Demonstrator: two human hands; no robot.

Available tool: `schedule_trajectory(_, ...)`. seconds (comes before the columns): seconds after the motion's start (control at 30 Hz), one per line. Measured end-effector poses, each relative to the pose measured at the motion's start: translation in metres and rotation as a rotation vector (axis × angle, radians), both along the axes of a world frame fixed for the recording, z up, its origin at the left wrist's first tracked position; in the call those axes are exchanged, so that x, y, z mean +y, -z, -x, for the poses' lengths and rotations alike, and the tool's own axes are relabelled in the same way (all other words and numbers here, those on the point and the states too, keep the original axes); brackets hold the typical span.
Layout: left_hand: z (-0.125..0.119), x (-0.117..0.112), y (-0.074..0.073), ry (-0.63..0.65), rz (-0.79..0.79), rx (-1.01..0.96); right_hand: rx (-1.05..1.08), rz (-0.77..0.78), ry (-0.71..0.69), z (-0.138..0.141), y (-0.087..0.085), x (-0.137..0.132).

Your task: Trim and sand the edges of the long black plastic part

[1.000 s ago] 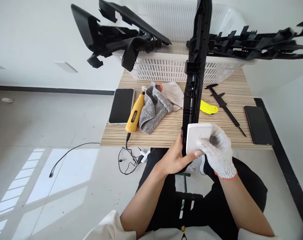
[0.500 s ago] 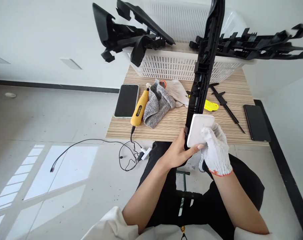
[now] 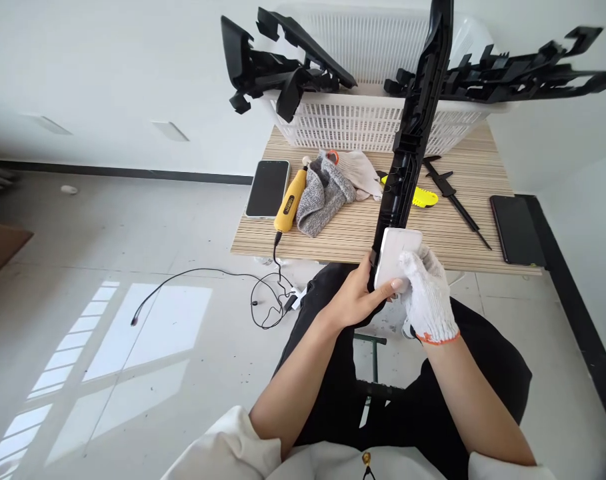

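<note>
A long black plastic part (image 3: pixel 413 133) stands nearly upright in front of me, leaning right at the top. My bare left hand (image 3: pixel 357 297) is wrapped round its lower end. My right hand (image 3: pixel 427 297), in a white knit glove, presses a white rectangular block (image 3: pixel 393 257) against the part's near end. Both hands are above my lap, just in front of the table's (image 3: pixel 447 233) near edge.
On the striped table lie a phone (image 3: pixel 267 188), a yellow rotary tool (image 3: pixel 291 200) with a cord hanging to the floor, a grey glove (image 3: pixel 323 197), a yellow scraper (image 3: pixel 423 197), black calipers (image 3: pixel 455 200) and a second phone (image 3: pixel 517 228). A white basket (image 3: pixel 363 120) holds more black parts (image 3: pixel 283 70).
The view has shifted so the table sits further right and higher. The black part's top has tilted to the right. Both hands keep their hold on the part and the block.
</note>
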State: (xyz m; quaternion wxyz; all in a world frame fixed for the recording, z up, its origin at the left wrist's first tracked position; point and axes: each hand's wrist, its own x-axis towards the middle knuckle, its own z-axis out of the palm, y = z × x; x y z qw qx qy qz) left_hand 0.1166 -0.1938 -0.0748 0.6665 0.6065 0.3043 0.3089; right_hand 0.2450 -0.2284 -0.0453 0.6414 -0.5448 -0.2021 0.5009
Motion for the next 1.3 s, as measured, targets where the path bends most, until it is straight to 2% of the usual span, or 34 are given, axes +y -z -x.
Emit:
schedule_trajectory(0.13,-0.001,-0.004,0.002,-0.019,-0.012,-0.015,0.047,0.017,0.009,0.003,0.005,-0.005)
schedule_trajectory(0.33,0.001,-0.006,0.009,0.024,0.014,-0.034,0.016,0.007,-0.117,-0.010,-0.002,-0.004)
schedule_trajectory(0.53,0.002,-0.008,0.007,0.069,-0.188,0.004,-0.119,-0.096,-0.248,-0.026,-0.013,-0.010)
schedule_trajectory(0.6,0.002,-0.009,0.006,0.082,-0.200,-0.010,-0.190,-0.094,-0.274,-0.028,-0.017,-0.013)
schedule_trajectory(0.77,0.003,-0.016,0.010,0.082,-0.120,-0.056,-0.325,-0.097,-0.259,-0.028,-0.027,-0.016)
schedule_trajectory(1.1,0.005,-0.019,0.011,0.082,-0.030,-0.116,-0.274,-0.120,-0.246,-0.017,-0.024,-0.021)
schedule_trajectory(1.3,0.003,-0.013,0.013,0.053,-0.036,-0.114,-0.289,-0.123,-0.207,-0.013,-0.024,-0.012)
